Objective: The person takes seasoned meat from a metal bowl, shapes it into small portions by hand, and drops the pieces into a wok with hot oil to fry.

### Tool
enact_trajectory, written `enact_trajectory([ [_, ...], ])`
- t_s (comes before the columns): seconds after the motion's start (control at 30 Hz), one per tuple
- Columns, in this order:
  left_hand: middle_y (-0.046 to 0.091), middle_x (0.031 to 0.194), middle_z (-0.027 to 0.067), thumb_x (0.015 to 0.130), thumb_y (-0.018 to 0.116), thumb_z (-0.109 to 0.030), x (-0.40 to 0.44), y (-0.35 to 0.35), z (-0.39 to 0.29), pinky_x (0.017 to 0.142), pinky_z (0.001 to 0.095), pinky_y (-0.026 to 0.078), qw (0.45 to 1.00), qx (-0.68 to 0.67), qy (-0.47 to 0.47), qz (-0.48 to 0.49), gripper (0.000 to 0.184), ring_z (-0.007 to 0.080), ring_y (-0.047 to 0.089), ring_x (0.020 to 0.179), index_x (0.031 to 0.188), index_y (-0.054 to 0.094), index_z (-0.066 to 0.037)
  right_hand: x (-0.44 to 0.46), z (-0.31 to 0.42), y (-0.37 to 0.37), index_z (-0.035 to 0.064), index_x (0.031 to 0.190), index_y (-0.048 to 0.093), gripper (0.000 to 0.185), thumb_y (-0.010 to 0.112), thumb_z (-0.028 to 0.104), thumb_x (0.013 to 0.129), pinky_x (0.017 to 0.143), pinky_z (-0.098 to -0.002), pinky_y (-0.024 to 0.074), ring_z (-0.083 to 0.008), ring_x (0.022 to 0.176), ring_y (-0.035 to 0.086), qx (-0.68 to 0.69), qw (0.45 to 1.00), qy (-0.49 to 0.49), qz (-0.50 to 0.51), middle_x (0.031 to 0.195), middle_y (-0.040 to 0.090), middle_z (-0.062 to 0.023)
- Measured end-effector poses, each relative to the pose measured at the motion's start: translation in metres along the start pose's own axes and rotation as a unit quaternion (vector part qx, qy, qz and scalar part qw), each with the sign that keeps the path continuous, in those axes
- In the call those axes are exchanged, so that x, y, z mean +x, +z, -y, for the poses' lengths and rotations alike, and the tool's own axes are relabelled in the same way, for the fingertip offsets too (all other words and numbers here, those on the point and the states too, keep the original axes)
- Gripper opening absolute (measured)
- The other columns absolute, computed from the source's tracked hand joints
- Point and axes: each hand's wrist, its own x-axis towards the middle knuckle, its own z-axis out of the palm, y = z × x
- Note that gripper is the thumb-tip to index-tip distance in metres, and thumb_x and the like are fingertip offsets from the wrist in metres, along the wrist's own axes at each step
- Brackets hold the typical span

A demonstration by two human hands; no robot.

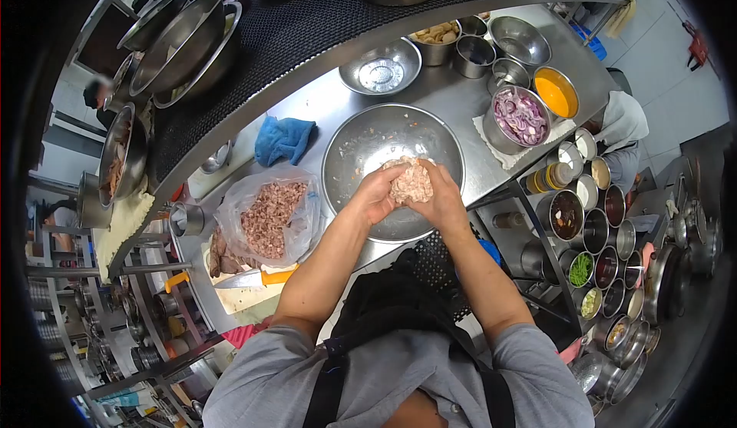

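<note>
Mixing bowl [349,148], smooth, shiny metal; counter [307,109], brushed metal with soft gloss; bag [311,198], clear, crinkled plastic; towel [284,139], matt blue cloth.

Bare steel between blue cloth [284,141] and large bowl [345,145]

Both hands, left hand [440,198] and right hand [378,194], cup a lump of minced meat [411,181] over a large metal bowl [345,152] — a plastic bag [309,228] of chopped meat [270,217] lies beside it; an orange-handled knife [261,277] rests near the bag; a blue cloth [282,141] sits behind.
</note>
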Motion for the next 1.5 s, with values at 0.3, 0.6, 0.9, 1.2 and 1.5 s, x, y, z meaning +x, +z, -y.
enact_trajectory([
  [0.3,0.062,0.110,0.0140,0.088,0.053,-0.002,-0.003,-0.018,-0.009,0.084,0.0374,0.055,0.998,0.026,0.050,0.012,0.030,0.0249,0.063,0.101,0.118,0.053,-0.001,-0.005,-0.012,-0.004,-0.0026,0.101,0.063,0.038,0.074,-0.003,0.065,0.073,-0.0270,0.0515,-0.0176,0.080,0.066,0.376,0.894,0.241,-0.017,0.089,0.069,-0.0107],
  [0.6,0.064,0.108,0.0117,0.075,0.075,-0.027,0.023,-0.059,-0.003,0.079,0.0323,0.050,0.815,0.564,0.125,-0.048,0.049,0.0233,0.064,0.095,0.115,0.059,-0.004,0.005,0.006,-0.027,-0.0023,0.105,0.060,0.035,0.073,0.003,0.074,0.076,-0.0251,0.0495,-0.0138,0.083,0.063,0.356,0.907,0.225,-0.021,0.091,0.066,-0.0082],
  [0.9,0.061,0.114,0.0074,0.094,0.050,-0.039,-0.014,-0.001,0.012,0.085,0.0377,0.050,0.996,-0.049,0.049,0.047,0.042,0.0216,0.061,0.101,0.124,0.054,-0.009,0.003,0.045,-0.007,0.0050,0.127,0.051,0.056,0.068,0.008,0.073,0.090,-0.0381,0.0472,-0.0342,0.102,0.062,0.087,0.993,0.035,0.073,0.118,0.059,-0.0182],
  [1.2,0.060,0.109,0.0085,0.092,0.053,-0.021,-0.018,0.029,0.026,0.063,0.0350,0.056,0.985,-0.008,0.025,0.172,0.034,0.0197,0.062,0.093,0.121,0.052,-0.005,-0.035,0.062,-0.067,0.0016,0.117,0.057,0.042,0.064,-0.003,0.076,0.072,-0.0325,0.0543,-0.0255,0.089,0.066,0.066,0.996,0.057,-0.032,0.103,0.065,-0.0160],
  [1.5,0.059,0.110,0.0053,0.079,0.060,0.007,-0.029,0.146,0.118,0.069,0.0267,0.050,0.893,0.285,-0.025,0.348,0.046,0.0133,0.059,0.091,0.122,0.049,-0.006,-0.178,0.031,-0.163,0.0004,0.118,0.059,0.047,0.073,0.003,0.073,0.072,-0.0278,0.0531,-0.0167,0.088,0.064,0.091,0.953,0.120,-0.262,0.105,0.061,-0.0091],
])
